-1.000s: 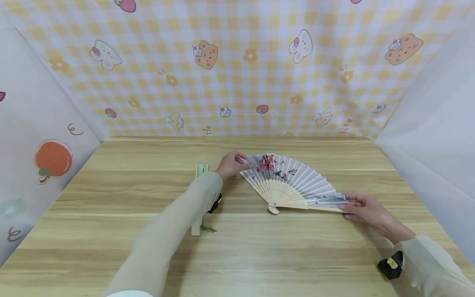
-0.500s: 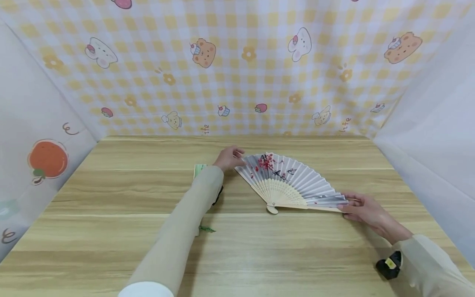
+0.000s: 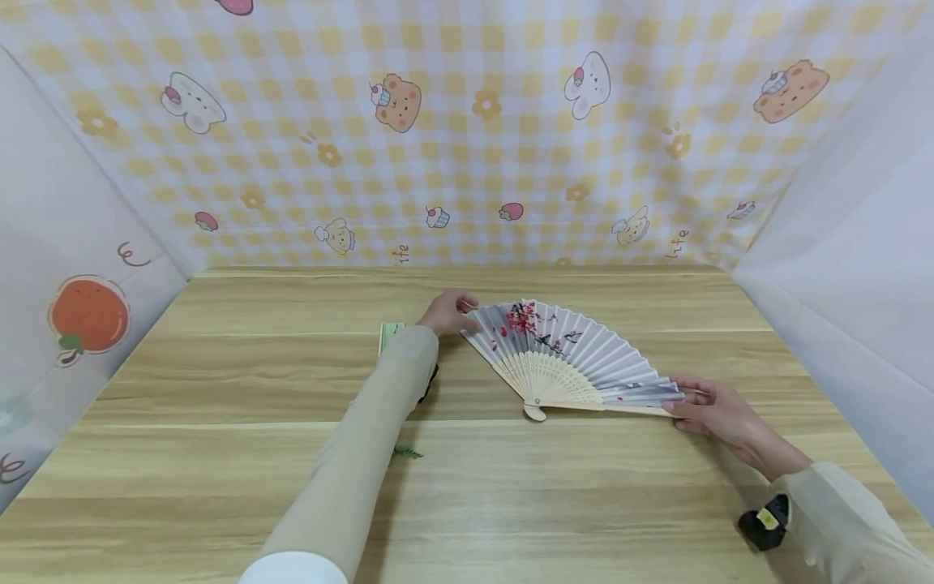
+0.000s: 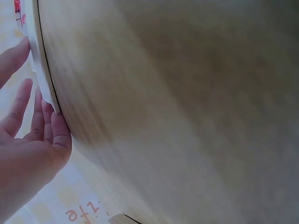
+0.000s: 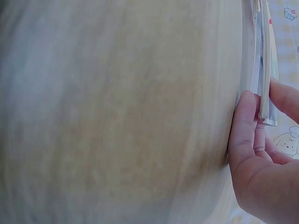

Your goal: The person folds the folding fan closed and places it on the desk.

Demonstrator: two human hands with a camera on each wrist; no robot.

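Observation:
A folding fan (image 3: pixel 565 369) lies spread over the table, with pale wooden ribs and a grey-white pleated leaf painted with red blossoms and dark birds. My left hand (image 3: pixel 445 314) pinches its left outer edge between thumb and fingers. At the opposite end, my right hand (image 3: pixel 726 415) grips the tip of the right guard stick. The right wrist view has the thumb on one side of the stick (image 5: pixel 265 70) and the fingers on the other. In the left wrist view, fingertips sit right at the end of the fan's edge (image 4: pixel 43 77).
Mostly hidden beneath the left forearm is a narrow strip with a green printed end (image 3: pixel 390 332); a small green tassel-like piece (image 3: pixel 407 453) shows beside it. The wood-grain table (image 3: pixel 584 503) meets a yellow checked cloth (image 3: pixel 467 162) at the back.
My left hand has shifted slightly left with the fan's left edge, spreading the fan a little wider. The right hand stays in place. The head view has turned slightly.

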